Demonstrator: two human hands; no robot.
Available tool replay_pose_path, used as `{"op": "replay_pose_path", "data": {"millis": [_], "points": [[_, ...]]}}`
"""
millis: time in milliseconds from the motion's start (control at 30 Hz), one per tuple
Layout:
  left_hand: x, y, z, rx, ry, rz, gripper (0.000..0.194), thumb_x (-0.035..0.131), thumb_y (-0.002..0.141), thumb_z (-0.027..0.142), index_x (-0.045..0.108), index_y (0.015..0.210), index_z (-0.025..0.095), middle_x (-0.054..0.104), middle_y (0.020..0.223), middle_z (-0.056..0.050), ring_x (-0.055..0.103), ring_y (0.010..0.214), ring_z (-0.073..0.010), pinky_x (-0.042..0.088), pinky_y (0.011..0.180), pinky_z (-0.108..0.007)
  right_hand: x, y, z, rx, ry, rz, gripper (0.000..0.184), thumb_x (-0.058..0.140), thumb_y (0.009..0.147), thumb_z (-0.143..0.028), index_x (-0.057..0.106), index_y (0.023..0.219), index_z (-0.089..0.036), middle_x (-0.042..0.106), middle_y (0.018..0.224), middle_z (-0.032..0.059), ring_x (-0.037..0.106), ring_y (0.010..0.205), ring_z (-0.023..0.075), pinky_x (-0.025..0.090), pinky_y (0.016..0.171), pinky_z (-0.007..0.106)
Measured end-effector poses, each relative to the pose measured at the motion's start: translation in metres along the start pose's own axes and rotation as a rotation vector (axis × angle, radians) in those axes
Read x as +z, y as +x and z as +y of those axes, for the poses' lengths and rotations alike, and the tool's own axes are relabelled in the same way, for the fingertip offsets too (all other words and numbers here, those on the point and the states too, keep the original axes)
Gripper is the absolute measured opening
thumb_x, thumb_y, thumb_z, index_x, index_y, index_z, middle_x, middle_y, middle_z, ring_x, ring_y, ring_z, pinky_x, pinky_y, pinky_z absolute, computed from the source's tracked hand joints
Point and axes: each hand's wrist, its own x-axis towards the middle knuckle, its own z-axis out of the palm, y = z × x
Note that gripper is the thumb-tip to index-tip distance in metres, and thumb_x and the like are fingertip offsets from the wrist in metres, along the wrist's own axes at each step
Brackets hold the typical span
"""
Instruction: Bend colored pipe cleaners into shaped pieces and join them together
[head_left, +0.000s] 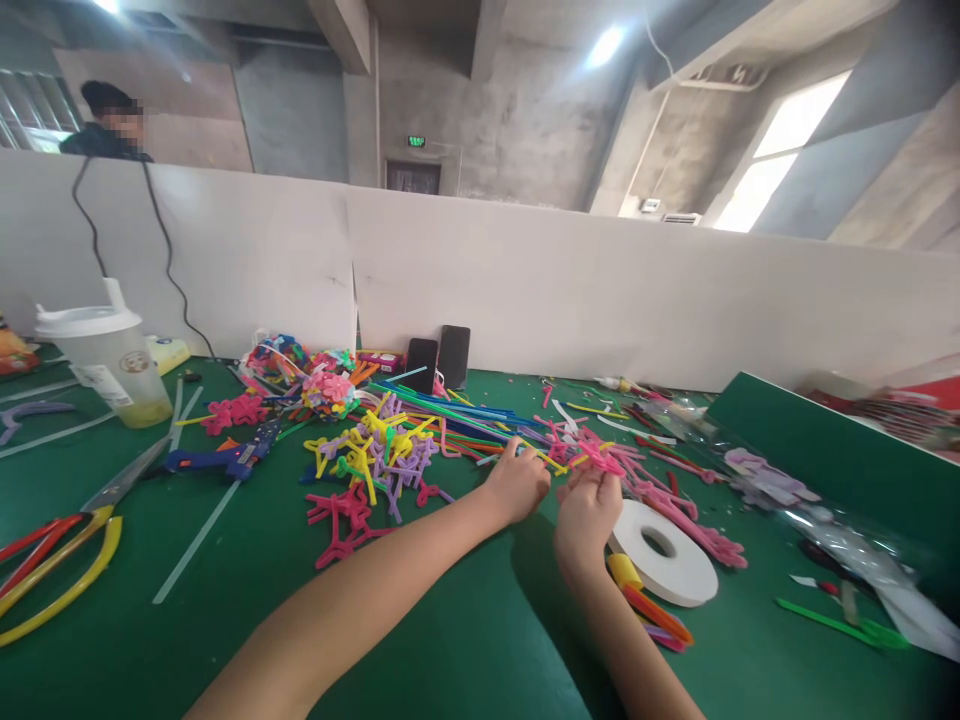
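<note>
My left hand is closed, its fingers curled down at the near ends of a bundle of pipe cleaners in blue, green and orange. What it grips, if anything, is hidden; a yellow stem shows just past its fingers. Close beside it, my right hand pinches a bent pink pipe cleaner between thumb and fingers. More pink pipe cleaners lie right of that hand. A pile of bent yellow and purple pipe cleaner shapes sits left of my left hand, with dark pink ones in front.
A white tape roll lies against my right wrist. To the left are a blue glue gun, scissors and a lidded cup. Two phones lean on the white partition. A green board stands right. Another person is beyond.
</note>
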Motion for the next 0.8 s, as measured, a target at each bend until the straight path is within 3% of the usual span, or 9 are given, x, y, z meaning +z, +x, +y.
{"op": "replay_pose_path", "data": {"millis": [100, 200, 367, 467, 567, 700, 800], "points": [[-0.02, -0.007, -0.002, -0.062, -0.074, 0.08, 0.011, 0.048, 0.071, 0.01, 0.058, 0.075, 0.011, 0.06, 0.079, -0.011, 0.049, 0.089, -0.0234, 0.031, 0.086, -0.039, 0.0, 0.003, -0.004, 0.032, -0.01, 0.144, 0.021, 0.022, 0.082, -0.038, 0.03, 0.069, -0.023, 0.032, 0.055, -0.0055, 0.034, 0.042, 0.0112, 0.03, 0.04, 0.025], [-0.046, -0.02, -0.009, -0.184, -0.174, 0.183, 0.012, 0.044, 0.076, 0.013, 0.055, 0.078, 0.014, 0.06, 0.081, -0.007, 0.05, 0.087, -0.0198, 0.037, 0.081, -0.032, 0.002, 0.0, -0.016, 0.01, -0.028, 0.144, 0.021, 0.028, 0.082, -0.034, 0.034, 0.067, -0.022, 0.038, 0.057, -0.0036, 0.039, 0.047, 0.012, 0.033, 0.045, 0.025], [-0.087, -0.052, -0.033, -0.38, -0.359, 0.28, 0.016, 0.038, 0.08, 0.018, 0.054, 0.082, 0.015, 0.061, 0.08, -0.004, 0.057, 0.076, -0.0153, 0.045, 0.067, -0.026, 0.006, -0.014, -0.033, -0.095, -0.13, 0.025, 0.02, 0.03, 0.082, -0.027, 0.045, 0.072, -0.02, 0.051, 0.069, 0.0038, 0.049, 0.066, 0.0165, 0.034, 0.06, 0.029], [-0.102, -0.073, -0.04, -0.421, -0.457, 0.279, 0.017, 0.038, 0.079, 0.017, 0.055, 0.08, 0.015, 0.062, 0.075, -0.002, 0.059, 0.069, -0.0136, 0.047, 0.059, -0.023, 0.012, -0.022, -0.036, -0.167, -0.287, 0.0, 0.02, 0.028, 0.081, -0.023, 0.047, 0.076, -0.019, 0.05, 0.065, 0.0043, 0.047, 0.06, 0.0174, 0.032, 0.055, 0.029], [-0.111, -0.091, -0.038, -0.43, -0.508, 0.288, 0.017, 0.041, 0.077, 0.015, 0.058, 0.079, 0.016, 0.063, 0.076, -0.001, 0.059, 0.071, -0.0142, 0.046, 0.063, -0.024, 0.023, -0.028, -0.038, -0.282, -0.337, -0.078, 0.021, 0.027, 0.081, -0.02, 0.047, 0.079, -0.019, 0.05, 0.062, 0.0032, 0.046, 0.056, 0.0168, 0.033, 0.053, 0.028], [-0.121, -0.108, -0.027, -0.44, -0.509, 0.33, 0.016, 0.044, 0.076, 0.013, 0.059, 0.077, 0.018, 0.064, 0.078, -0.001, 0.057, 0.079, -0.0165, 0.043, 0.073, -0.028, 0.041, -0.034, -0.04, -0.461, -0.399, -0.222, 0.021, 0.029, 0.078, -0.017, 0.05, 0.075, -0.02, 0.055, 0.065, 0.0045, 0.05, 0.066, 0.0193, 0.037, 0.063, 0.033], [-0.129, -0.118, -0.018, -0.434, -0.478, 0.373, 0.015, 0.045, 0.075, 0.011, 0.059, 0.075, 0.018, 0.063, 0.077, -0.001, 0.056, 0.081, -0.0165, 0.041, 0.076, -0.029, 0.055, -0.034, -0.039, -0.514, -0.429, -0.294, 0.018, 0.034, 0.074, -0.014, 0.05, 0.069, -0.02, 0.053, 0.057, 0.0021, 0.05, 0.062, 0.0185, 0.037, 0.068, 0.034]]}}
